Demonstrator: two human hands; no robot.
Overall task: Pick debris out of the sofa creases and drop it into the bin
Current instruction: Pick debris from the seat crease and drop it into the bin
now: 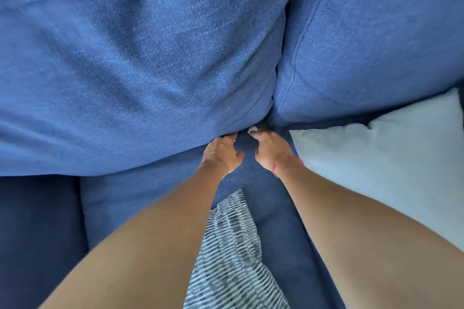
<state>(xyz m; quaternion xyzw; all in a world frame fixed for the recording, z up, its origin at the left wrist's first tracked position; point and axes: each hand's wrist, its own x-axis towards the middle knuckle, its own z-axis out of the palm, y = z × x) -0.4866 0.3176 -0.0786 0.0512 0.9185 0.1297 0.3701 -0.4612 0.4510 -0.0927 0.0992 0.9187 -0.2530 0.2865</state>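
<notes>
On the blue sofa (276, 211), a left back cushion (150, 57) and a right back cushion (364, 45) are seen meeting at a crease, with a pale pillow (389, 158) beside them. The left hand (221, 154) is tucked under the left cushion's edge (grip hidden, so its state cannot be told). A white scrap (253, 129) is lodged in the crease at the right hand (271, 148); whether it is pinched cannot be told.

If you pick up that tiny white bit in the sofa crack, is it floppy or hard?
Probably floppy and very light: the white bit looks thin and crumpled, like paper. It may slip deeper, since it sits at the crease by the right hand.
</notes>
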